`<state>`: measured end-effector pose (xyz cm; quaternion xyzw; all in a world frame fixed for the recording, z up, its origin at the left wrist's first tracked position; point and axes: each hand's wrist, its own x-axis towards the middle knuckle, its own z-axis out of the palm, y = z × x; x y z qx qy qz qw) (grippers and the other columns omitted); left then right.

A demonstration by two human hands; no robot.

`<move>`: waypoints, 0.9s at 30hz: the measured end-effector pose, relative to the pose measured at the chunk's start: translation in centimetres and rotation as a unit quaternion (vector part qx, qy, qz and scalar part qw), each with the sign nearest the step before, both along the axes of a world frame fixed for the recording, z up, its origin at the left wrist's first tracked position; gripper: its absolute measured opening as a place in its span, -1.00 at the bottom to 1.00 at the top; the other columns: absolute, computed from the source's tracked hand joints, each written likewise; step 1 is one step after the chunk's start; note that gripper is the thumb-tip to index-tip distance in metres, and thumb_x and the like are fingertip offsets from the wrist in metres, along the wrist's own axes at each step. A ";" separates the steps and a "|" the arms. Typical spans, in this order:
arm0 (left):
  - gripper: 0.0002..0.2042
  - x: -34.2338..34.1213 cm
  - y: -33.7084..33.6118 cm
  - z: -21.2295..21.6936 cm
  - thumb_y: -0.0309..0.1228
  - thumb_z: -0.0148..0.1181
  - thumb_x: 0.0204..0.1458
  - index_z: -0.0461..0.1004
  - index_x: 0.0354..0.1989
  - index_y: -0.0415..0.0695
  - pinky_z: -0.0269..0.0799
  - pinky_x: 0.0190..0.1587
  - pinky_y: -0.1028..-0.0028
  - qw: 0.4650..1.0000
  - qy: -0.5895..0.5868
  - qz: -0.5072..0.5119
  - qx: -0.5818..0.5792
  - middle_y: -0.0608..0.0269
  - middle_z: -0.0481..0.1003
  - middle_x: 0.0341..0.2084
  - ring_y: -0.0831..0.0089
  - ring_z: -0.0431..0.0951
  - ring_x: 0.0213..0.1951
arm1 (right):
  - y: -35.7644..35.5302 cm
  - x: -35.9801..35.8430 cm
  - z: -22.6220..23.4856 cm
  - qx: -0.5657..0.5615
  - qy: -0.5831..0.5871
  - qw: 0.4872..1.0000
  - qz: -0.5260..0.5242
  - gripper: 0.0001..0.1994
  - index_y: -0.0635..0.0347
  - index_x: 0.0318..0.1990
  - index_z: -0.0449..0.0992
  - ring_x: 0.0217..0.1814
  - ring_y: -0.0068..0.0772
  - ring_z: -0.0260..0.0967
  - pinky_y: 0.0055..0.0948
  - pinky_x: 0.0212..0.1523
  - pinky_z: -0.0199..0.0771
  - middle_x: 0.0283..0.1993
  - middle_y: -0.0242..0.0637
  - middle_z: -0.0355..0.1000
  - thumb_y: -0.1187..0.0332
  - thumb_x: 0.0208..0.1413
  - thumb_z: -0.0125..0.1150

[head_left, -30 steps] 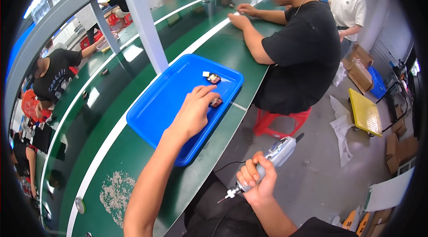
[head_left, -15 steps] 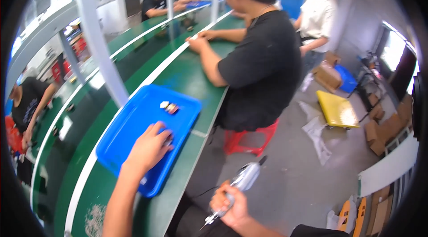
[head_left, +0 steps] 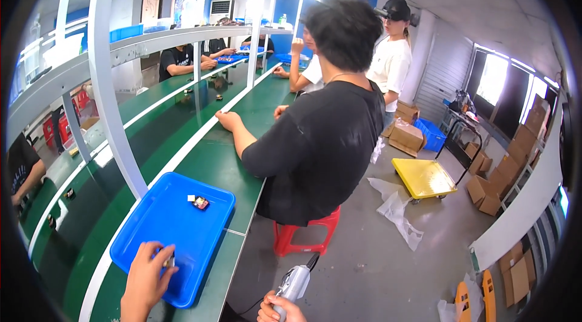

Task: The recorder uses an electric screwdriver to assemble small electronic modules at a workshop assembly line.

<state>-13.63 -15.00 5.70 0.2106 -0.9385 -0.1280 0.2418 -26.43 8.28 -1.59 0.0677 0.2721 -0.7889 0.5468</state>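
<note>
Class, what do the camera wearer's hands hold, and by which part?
Right hand: grey handheld tool, by the body below its thicker end. Left hand: small object, gripped portion unclear.

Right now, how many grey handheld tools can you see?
1: the grey tool, gripped in the right hand, to the right of the green table. Its tip is out of view; others may be hidden.
</note>
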 end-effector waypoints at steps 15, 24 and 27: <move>-0.62 11.1 13.0 -2.6 -0.53 0.08 0.02 0.33 0.06 -0.30 0.34 -0.02 0.21 0.992 -0.102 0.080 -0.001 -0.08 0.34 0.02 -0.02 0.35 -0.02 | -2.8 5.4 0.5 -0.045 -0.037 0.986 0.158 -0.78 0.09 -0.45 0.30 -0.72 -0.55 0.10 -0.54 -0.67 0.16 -0.73 -0.48 0.09 0.23 0.21 -0.03; -0.71 11.2 12.5 -1.4 -0.58 -0.01 0.01 0.40 -0.06 -0.33 0.35 -0.02 0.24 0.989 -0.109 0.065 0.079 -0.06 0.43 -0.10 0.02 0.38 -0.04 | -2.6 7.9 1.1 -0.028 -0.030 0.980 0.194 -0.78 0.13 -0.42 0.36 -0.72 -0.57 0.09 -0.54 -0.64 0.18 -0.74 -0.48 0.10 0.23 0.19 -0.02; -0.72 11.0 12.4 -1.4 -0.58 -0.01 -0.02 0.41 -0.10 -0.33 0.39 -0.07 0.25 0.988 -0.120 0.068 0.063 -0.03 0.45 -0.14 0.03 0.42 -0.09 | -2.5 8.1 0.8 -0.033 -0.032 0.979 0.201 -0.78 0.13 -0.43 0.37 -0.73 -0.57 0.09 -0.54 -0.63 0.18 -0.74 -0.48 0.09 0.23 0.20 -0.02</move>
